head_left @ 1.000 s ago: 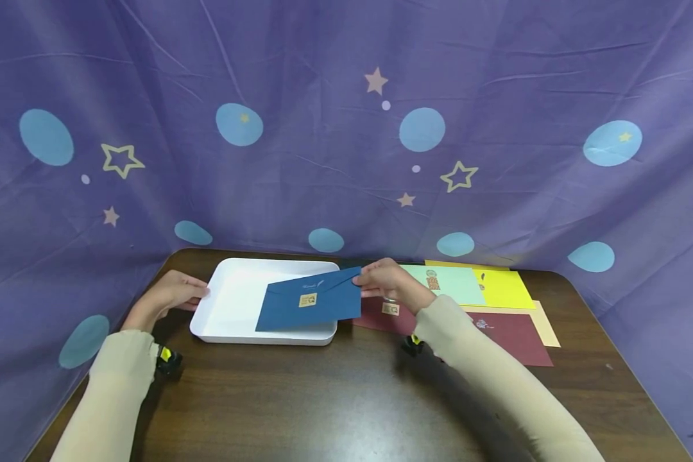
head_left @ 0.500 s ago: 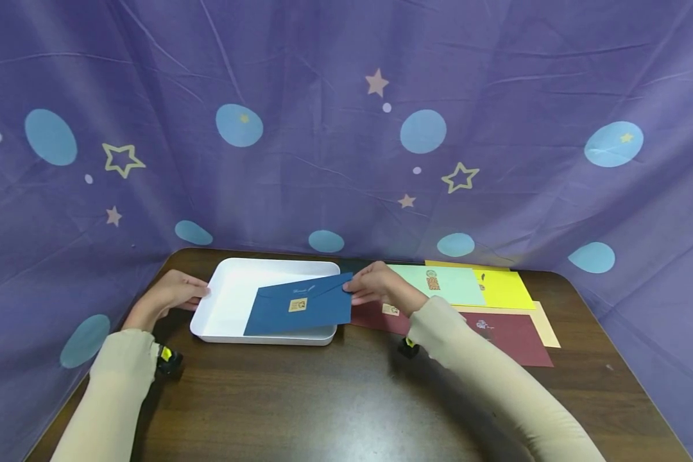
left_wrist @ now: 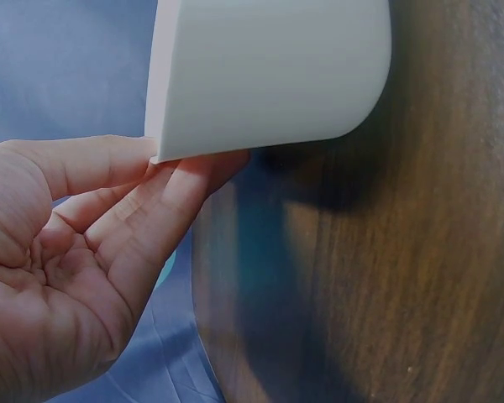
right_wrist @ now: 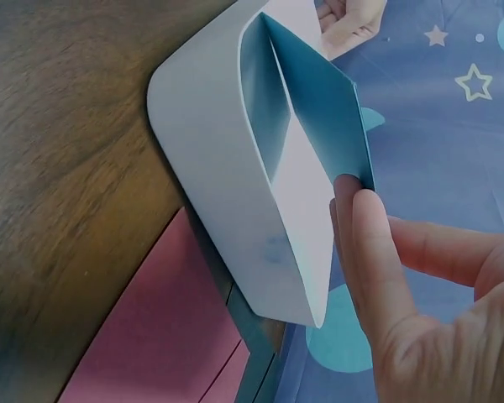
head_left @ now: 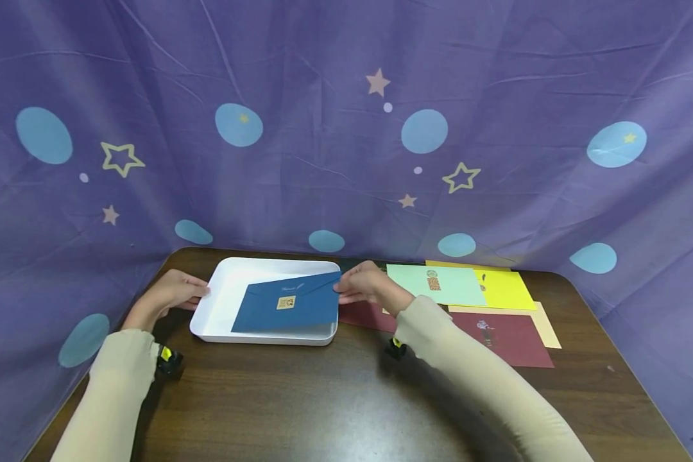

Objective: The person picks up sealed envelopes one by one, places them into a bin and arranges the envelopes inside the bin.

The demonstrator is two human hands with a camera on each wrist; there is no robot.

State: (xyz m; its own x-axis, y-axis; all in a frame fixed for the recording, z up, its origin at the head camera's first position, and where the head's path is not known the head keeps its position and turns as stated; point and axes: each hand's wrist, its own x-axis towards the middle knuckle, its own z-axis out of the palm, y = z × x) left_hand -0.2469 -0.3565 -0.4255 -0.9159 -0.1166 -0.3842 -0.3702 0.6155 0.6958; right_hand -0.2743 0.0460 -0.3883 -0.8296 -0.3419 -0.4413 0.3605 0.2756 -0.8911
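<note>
1. the white tray (head_left: 227, 289) stood on the brown wooden table (head_left: 300, 398), near its far edge.
2. at the tray's left end was the left hand (head_left: 175, 293); its fingers were narrow, pinching the rim, with the thumb on the rim and other fingertips against the outer wall.
3. the blue envelope (head_left: 308, 308) was over the tray's right part, tilted, its right end raised near the tray's right rim; whether its lower edge touched the tray floor, one could not tell.
4. a pale square label (head_left: 285, 302) sat on the envelope's face, above the tray.
5. just beside the tray's right end was the right hand (head_left: 366, 282), its thumb and fingers closed in a pinch on the envelope's right edge.
6. to the right of the tray, near it, lay a maroon envelope (head_left: 360, 316) and a dark green one (head_left: 352, 264), both partly hidden by that hand.
7. farther right of the tray were a mint envelope (head_left: 459, 289) overlapping a bright yellow one (head_left: 511, 292), then a second maroon one (head_left: 514, 337) over a cream one (head_left: 547, 324).
8. beyond the tray hung a purple cloth (head_left: 323, 173) with stars and blue ovals.
</note>
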